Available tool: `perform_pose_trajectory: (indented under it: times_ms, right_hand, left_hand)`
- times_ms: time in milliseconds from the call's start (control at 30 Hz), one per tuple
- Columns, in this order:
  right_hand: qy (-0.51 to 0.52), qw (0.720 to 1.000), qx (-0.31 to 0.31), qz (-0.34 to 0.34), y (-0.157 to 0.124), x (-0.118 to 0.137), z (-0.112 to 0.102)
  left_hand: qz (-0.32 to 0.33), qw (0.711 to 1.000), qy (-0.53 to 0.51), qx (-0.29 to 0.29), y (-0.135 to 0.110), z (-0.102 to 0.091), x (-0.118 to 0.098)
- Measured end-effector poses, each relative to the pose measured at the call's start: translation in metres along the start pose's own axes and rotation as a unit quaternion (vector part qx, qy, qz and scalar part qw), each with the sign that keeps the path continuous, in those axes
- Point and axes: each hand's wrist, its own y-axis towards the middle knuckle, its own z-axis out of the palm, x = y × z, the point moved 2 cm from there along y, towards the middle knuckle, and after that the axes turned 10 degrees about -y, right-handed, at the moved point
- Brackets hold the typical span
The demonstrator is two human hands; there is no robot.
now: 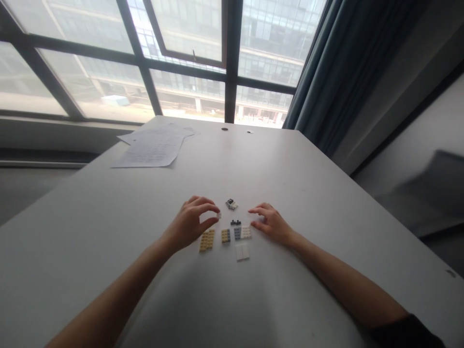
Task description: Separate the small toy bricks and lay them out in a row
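Observation:
Between the thumb and forefinger of my left hand is a small white toy brick. My right hand rests at the right of the pieces, thumb and fingers apart, holding nothing. Below my left hand lie tan bricks. A tan and grey-blue group sits to their right, then grey-blue bricks beside white studded bricks. Small dark pieces lie just above these. Farther off is a little pile of mixed white and dark pieces. Smooth white tiles lie nearest me.
All this is on a white table. Printed paper sheets lie at its far left. Two round fittings, one a dark hole, are near the far edge. Beyond stand a framed window and a dark curtain.

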Motion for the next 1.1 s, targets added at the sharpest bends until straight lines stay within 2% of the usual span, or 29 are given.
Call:
perform_pose_trajectory:
  times_ms: [167, 300, 400, 500, 600, 700, 800, 933, 1000, 1100]
  right_hand:
    - [0.03, 0.999, -0.029, -0.021, 0.006, 0.019, 0.0]
    - [0.072, 0.996, -0.035, -0.03, -0.006, 0.047, -0.002]
    - [0.142, 0.99, -0.014, 0.003, -0.019, 0.068, -0.001]
    - [0.24, 0.968, 0.021, 0.064, -0.027, 0.082, 0.004]
    - [0.295, 0.948, 0.042, 0.113, -0.03, 0.089, 0.01]
    - [0.31, 0.942, 0.038, 0.125, -0.031, 0.09, 0.012]
    - [0.259, 0.961, 0.013, 0.093, -0.03, 0.084, 0.006]
    - [0.089, 0.994, -0.058, 0.041, -0.029, 0.059, -0.013]
    - [0.008, 0.996, -0.081, 0.022, -0.031, 0.043, -0.021]
    - [-0.041, 0.997, -0.07, -0.002, -0.038, 0.025, -0.021]
  left_hand:
    - [-0.014, 0.996, -0.088, -0.012, -0.036, -0.005, -0.017]
    - [-0.009, 0.995, -0.099, -0.026, -0.05, -0.002, -0.032]
    - [0.01, 0.997, -0.069, -0.046, -0.055, 0.006, -0.044]
    - [0.042, 0.996, -0.01, -0.073, -0.056, 0.015, -0.056]
    - [0.067, 0.992, 0.04, -0.097, -0.055, 0.024, -0.065]
    - [0.089, 0.989, 0.063, -0.102, -0.054, 0.03, -0.069]
    - [0.113, 0.985, 0.076, -0.105, -0.054, 0.03, -0.067]
    - [0.119, 0.98, 0.103, -0.125, -0.057, 0.019, -0.051]
    - [0.101, 0.978, 0.117, -0.138, -0.061, 0.011, -0.037]
    - [0.08, 0.976, 0.14, -0.146, -0.066, 0.003, -0.017]
